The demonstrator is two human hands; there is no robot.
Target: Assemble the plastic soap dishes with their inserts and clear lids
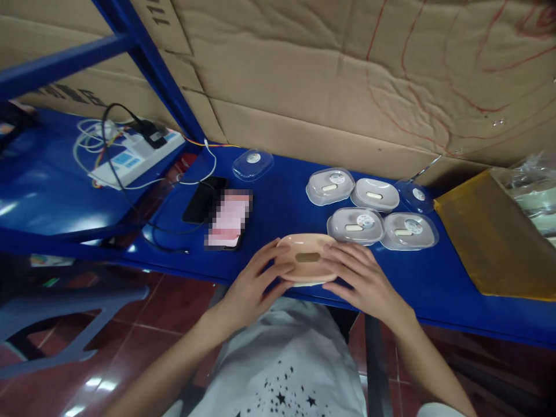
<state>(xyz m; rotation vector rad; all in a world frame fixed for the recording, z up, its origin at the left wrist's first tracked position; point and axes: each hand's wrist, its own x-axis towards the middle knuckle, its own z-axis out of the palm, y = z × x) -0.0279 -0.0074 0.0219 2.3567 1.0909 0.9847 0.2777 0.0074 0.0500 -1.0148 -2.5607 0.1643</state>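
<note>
A peach-coloured oval soap dish [307, 272] with a slot in its middle is held at the table's front edge. My left hand [256, 278] grips its left end, and my right hand [358, 278] has the other end between fingers and thumb. A pale rim or piece shows under it; what that is I cannot tell. Just beyond my right hand, several grey-white dishes stand in two rows. The front left dish [354, 226] and front right dish [410, 231] have clear labelled covers, while the back right dish [375, 195] appears uncovered.
A loose clear lid [253, 164] lies at the back left, another clear lid [416, 196] at the back right. Two phones, one black [204, 200], lie left of my hands. A power strip [139, 157] with cables is farther left. An open carton [490, 237] stands right.
</note>
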